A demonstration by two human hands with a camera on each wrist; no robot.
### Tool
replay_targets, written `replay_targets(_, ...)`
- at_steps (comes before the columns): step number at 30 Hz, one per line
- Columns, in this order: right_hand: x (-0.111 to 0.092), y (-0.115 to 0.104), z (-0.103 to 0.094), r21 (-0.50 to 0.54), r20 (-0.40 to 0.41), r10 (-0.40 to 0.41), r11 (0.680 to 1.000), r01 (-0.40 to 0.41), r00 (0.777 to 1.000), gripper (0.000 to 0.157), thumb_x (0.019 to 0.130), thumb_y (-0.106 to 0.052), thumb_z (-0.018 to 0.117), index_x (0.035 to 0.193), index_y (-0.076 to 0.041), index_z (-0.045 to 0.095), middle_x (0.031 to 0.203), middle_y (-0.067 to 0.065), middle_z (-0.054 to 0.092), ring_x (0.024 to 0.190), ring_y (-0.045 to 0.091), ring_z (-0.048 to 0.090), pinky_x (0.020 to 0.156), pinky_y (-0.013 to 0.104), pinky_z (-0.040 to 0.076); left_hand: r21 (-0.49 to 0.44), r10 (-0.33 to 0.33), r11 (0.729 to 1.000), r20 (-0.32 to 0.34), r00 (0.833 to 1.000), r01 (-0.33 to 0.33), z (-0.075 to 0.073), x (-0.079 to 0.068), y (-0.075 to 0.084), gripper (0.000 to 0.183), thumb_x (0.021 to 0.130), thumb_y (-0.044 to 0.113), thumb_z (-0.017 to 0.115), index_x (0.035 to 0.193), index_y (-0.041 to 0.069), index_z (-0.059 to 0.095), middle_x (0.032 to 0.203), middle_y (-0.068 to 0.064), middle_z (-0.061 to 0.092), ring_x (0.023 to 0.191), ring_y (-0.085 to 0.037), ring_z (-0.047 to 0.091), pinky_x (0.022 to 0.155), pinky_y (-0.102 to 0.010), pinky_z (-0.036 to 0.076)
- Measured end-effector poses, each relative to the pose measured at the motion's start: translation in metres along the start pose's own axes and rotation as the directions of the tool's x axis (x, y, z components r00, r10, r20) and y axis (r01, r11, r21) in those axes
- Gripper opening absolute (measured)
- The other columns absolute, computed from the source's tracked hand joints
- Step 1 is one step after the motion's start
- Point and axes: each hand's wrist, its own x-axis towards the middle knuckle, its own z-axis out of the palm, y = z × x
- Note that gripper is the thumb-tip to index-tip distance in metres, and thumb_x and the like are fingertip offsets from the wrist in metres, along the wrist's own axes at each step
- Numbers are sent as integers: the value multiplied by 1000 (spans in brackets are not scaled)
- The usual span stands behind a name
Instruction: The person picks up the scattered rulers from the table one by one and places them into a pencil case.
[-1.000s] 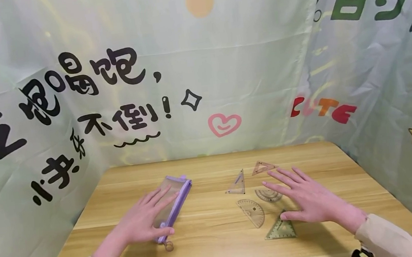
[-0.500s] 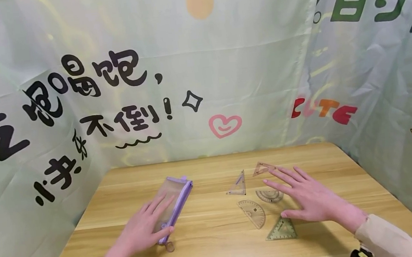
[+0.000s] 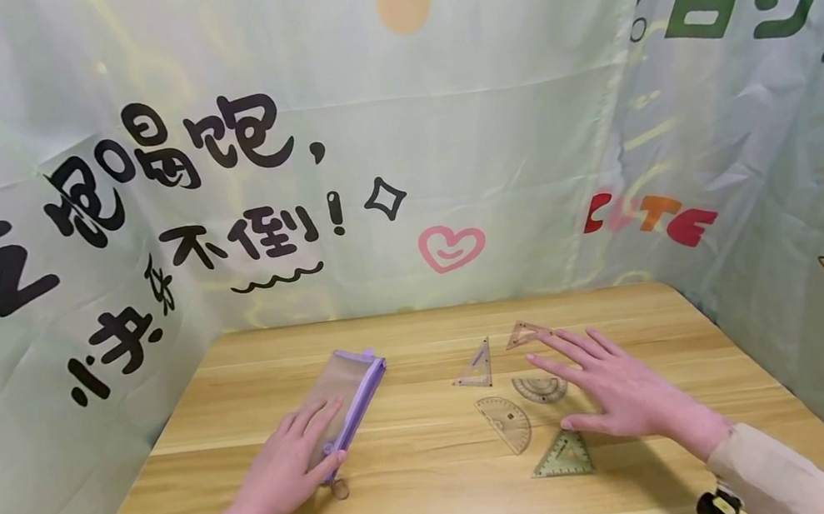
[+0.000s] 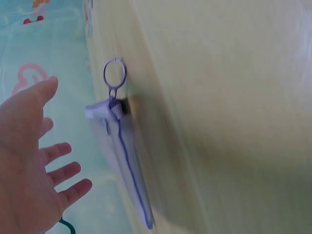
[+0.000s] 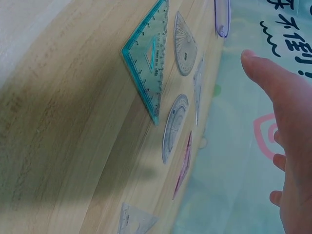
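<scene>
My left hand (image 3: pixel 283 463) hovers, fingers spread, over the near left side of a purple-edged mesh zip pouch (image 3: pixel 345 373). In the left wrist view the hand is apart from the pouch (image 4: pixel 119 151), whose zip carries a ring pull (image 4: pixel 115 73). On the right, my right hand (image 3: pixel 617 386) is spread above the rulers and grips nothing. Near it lie a green set square (image 3: pixel 565 457), two clear protractors (image 3: pixel 507 425), a purplish set square (image 3: pixel 478 367) and a pink one (image 3: pixel 524 333) partly behind my fingers. The right wrist view shows another clear set square (image 5: pixel 134 220), hidden in the head view.
A wooden table (image 3: pixel 423 507) holds everything. Printed cloth (image 3: pixel 522 153) hangs along its back and both sides. Between the pouch and the rulers runs a strip of bare wood.
My left hand has drawn back a little toward me and to the left, uncovering more of the pouch. The right hand has barely moved, and the rulers lie as before.
</scene>
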Motion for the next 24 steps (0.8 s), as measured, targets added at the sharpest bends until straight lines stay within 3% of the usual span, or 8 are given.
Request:
replay_targets(2, 1, 0, 0, 1, 6, 2, 1000, -2, 1000, 91, 79, -61, 72, 154, -29, 34, 166, 4, 20, 146, 31, 31, 118, 59, 30, 2, -15, 1000, -6, 1000, 15, 2, -1, 3, 70, 89, 42, 70, 149, 16, 44, 144, -16, 53, 126, -38, 54, 105, -60, 50)
replay_targets(6, 1, 0, 0, 3, 8, 5, 1000, -5, 1000, 90, 78, -61, 72, 154, -29, 35, 166, 4, 21, 145, 33, 33, 114, 62, 33, -13, -48, 999, -30, 998, 47, 8, -1, 7, 70, 88, 40, 72, 147, 14, 47, 139, -16, 56, 127, -38, 54, 102, -59, 53)
replay_targets(10, 0, 2, 2, 0, -4, 3, 1000, -3, 1000, 90, 79, -61, 72, 154, -27, 36, 165, 5, 23, 144, 35, 35, 129, 51, 12, -41, -81, 996, -87, 993, 78, 14, 1, 8, 68, 85, 34, 77, 143, 10, 51, 131, -15, 61, 122, -36, 58, 98, -56, 56)
replay_targets(12, 0, 2, 2, -3, -6, 0, 1000, 0, 1000, 90, 79, -61, 71, 154, -27, 36, 165, 6, 23, 144, 35, 35, 131, 40, -4, -45, -99, 994, -111, 989, 95, 16, 2, 8, 66, 83, 32, 78, 140, 9, 54, 127, -14, 63, 119, -34, 60, 95, -53, 58)
replay_targets(14, -1, 3, 2, -9, -1, 1, 1000, -1, 1000, 90, 79, -62, 71, 154, -27, 35, 165, 5, 22, 144, 34, 34, 130, 34, -10, -46, -117, 993, -128, 985, 112, 19, 4, 9, 65, 82, 32, 79, 138, 8, 56, 123, -14, 63, 116, -33, 61, 93, -52, 59)
replay_targets(16, -1, 3, 2, -17, 3, 1, 1000, -1, 1000, 90, 79, -62, 70, 154, -28, 34, 166, 5, 21, 144, 35, 35, 131, 40, -5, -51, -127, 991, -134, 983, 121, 20, 6, 10, 64, 81, 31, 80, 136, 7, 58, 121, -14, 64, 114, -33, 61, 92, -51, 60)
replay_targets(22, 2, 4, 1, -4, 7, -1, 1000, 1, 1000, 89, 79, -61, 71, 154, -28, 36, 165, 5, 22, 144, 34, 35, 117, 63, 31, -81, -157, 986, -115, 981, 148, 23, 11, 12, 56, 80, 28, 81, 128, 5, 63, 116, -14, 66, 108, -32, 62, 91, -52, 59)
replay_targets(24, 2, 5, 1, 4, 5, -5, 1000, 5, 1000, 89, 78, -61, 72, 153, -27, 37, 165, 6, 23, 144, 35, 35, 115, 65, 33, -88, -171, 983, -107, 980, 162, 23, 12, 13, 53, 80, 27, 82, 125, 5, 65, 114, -14, 67, 107, -32, 63, 91, -52, 59)
